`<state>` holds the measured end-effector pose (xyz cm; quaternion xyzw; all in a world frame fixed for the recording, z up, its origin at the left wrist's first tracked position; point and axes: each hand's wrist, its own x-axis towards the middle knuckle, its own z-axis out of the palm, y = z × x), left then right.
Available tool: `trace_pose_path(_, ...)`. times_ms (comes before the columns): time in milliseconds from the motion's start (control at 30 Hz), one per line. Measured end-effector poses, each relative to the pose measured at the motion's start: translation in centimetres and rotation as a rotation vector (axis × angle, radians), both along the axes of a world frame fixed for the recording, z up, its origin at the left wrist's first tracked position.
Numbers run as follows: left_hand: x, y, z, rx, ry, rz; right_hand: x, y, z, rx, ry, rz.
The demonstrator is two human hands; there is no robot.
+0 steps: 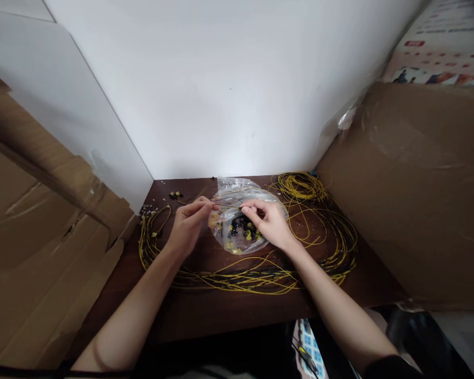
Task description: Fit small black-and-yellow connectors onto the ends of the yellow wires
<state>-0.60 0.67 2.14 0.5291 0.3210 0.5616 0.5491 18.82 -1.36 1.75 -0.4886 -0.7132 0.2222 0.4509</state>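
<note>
Above the table's middle, my left hand [193,218] pinches a thin dark wire [228,206]. My right hand [266,218] pinches the same wire a short way to the right, fingers closed near a small dark piece. Below and behind both hands lies a clear plastic bag [237,187] with small black and yellow parts [245,227] in it. Yellow and black wires [245,280] run in a long bundle along the front and curve up on both sides of the bag.
A coil of yellow wire [300,186] sits at the back right of the brown table [221,310]. Small black-yellow parts [176,195] and white bits lie at the back left. Cardboard [43,247] stands left, more cardboard [418,200] right, a white wall [221,95] behind.
</note>
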Motion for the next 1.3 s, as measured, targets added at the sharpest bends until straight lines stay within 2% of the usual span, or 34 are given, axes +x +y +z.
trace_pose_path(200,-0.1,-0.4,0.3,-0.170,-0.196,-0.388,-0.5,-0.3,0.3,0.008,-0.066,0.044)
trace_pose_path(267,-0.1,-0.4,0.3,-0.186,-0.232,-0.440,-0.5,-0.4,0.4,0.014,-0.080,0.065)
trace_pose_path(400,0.0,-0.1,0.2,-0.152,-0.275,-0.402,-0.5,-0.4,0.4,0.031,-0.101,0.104)
trace_pose_path(533,0.0,0.1,0.4,-0.197,-0.336,-0.364,-0.6,-0.3,0.2,0.050,-0.121,0.119)
trace_pose_path(667,-0.4,-0.1,1.1,-0.254,-0.383,-0.371,-0.5,-0.3,0.2,0.049,-0.127,0.122)
trace_pose_path(800,-0.9,-0.2,1.9,-0.248,-0.340,-0.365,-0.3,-0.2,0.1,0.051,-0.152,0.125)
trace_pose_path(867,-1.0,-0.1,2.0,-0.217,-0.259,-0.318,-0.2,-0.2,0.0,0.052,-0.170,0.122)
trace_pose_path(933,-0.9,0.0,1.8,-0.131,-0.107,-0.213,-0.2,-0.1,-0.2,0.047,-0.194,0.117)
trace_pose_path(1033,-0.7,-0.1,1.2,0.107,0.280,0.034,-0.2,-0.1,-0.5,0.035,-0.229,0.117)
trace_pose_path(1100,-0.5,-0.2,0.7,0.267,0.564,0.130,-0.3,-0.2,-0.6,0.029,-0.239,0.125)
trace_pose_path(1200,-0.2,-0.4,0.2,0.457,0.813,0.116,-0.4,-0.2,-0.6,0.026,-0.231,0.132)
trace_pose_path(1300,-0.1,-0.3,-0.3,0.588,0.871,0.056,-0.5,-0.3,-0.5,0.024,-0.223,0.122)
